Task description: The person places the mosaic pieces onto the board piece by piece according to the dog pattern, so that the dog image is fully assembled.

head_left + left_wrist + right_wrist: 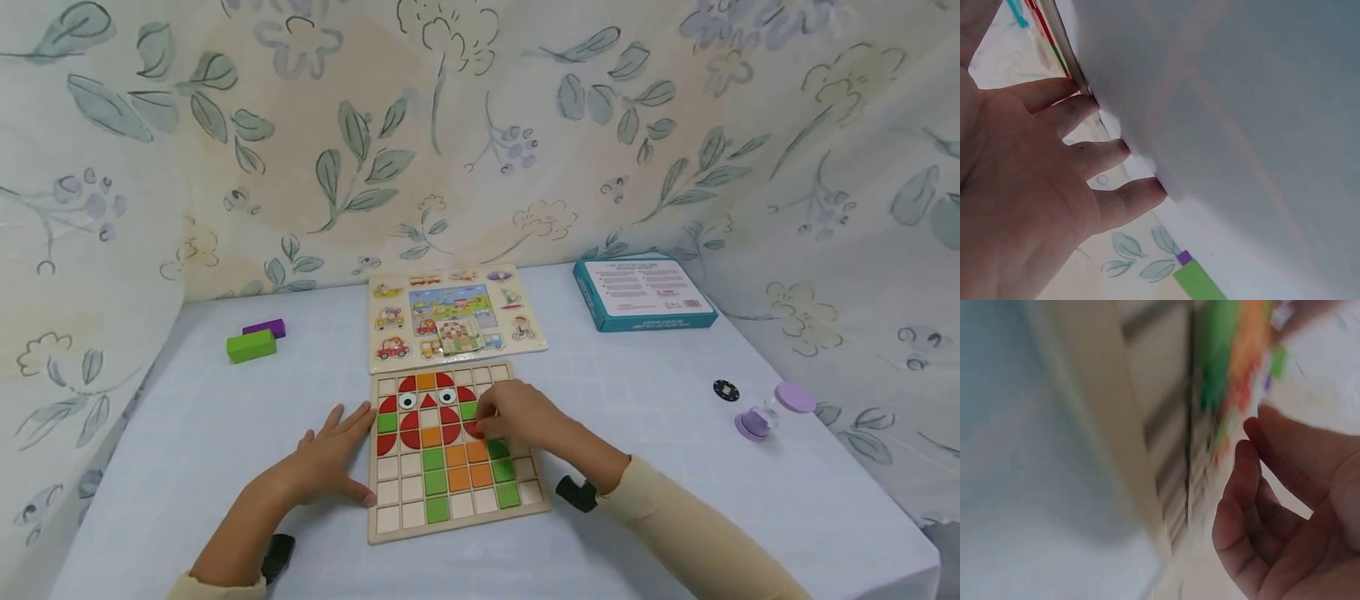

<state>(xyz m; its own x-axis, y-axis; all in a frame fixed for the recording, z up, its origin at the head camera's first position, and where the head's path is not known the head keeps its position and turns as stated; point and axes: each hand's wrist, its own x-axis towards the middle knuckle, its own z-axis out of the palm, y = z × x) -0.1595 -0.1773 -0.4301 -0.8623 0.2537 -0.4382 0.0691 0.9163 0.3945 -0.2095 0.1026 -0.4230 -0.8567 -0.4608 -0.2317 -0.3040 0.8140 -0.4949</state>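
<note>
A square wooden grid board [461, 527] carries red, green and orange tiles with two eye discs, forming an owl-like face at the top. My left hand [322, 462] spreads its fingers along the board's left edge, fingertips and thumb touching the frame. In the left wrist view those fingers [1125, 203] are extended. Over the board's right side, my right hand [525, 415] has thumb and fingers bent together, pinching a red curved tile [474, 430] at its cell. Blur in the right wrist view hides the tile between the fingertips [1244, 462].
Behind the board lies a vehicle picture puzzle [382, 360] with a small picture card [460, 336] on it. A teal box [647, 293] stands back right. Green [252, 346] and purple [272, 327] blocks lie left; a black chip [726, 390] and a purple-ended sand timer [772, 412] lie right.
</note>
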